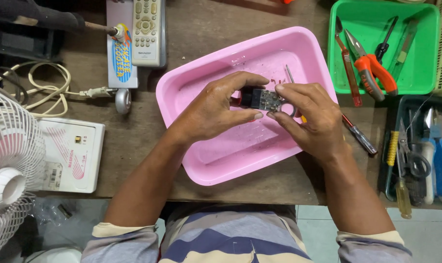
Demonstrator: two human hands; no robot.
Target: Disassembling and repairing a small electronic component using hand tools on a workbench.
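Both hands hold a small black electronic part with a circuit board (261,99) above a pink plastic tray (216,160). My left hand (216,109) grips its black left end between thumb and fingers. My right hand (311,117) pinches its right end, where the board shows. A thin metal rod (289,74) lies in the tray just behind my right hand. The tray sits on a dark wooden table (133,146).
A green tray (376,19) with pliers and screwdrivers stands at the back right, a dark tray (418,160) of tools at the right edge. A screwdriver (359,136) lies beside the pink tray. A remote control (145,31), white box (72,153), cable and white fan (7,165) are on the left.
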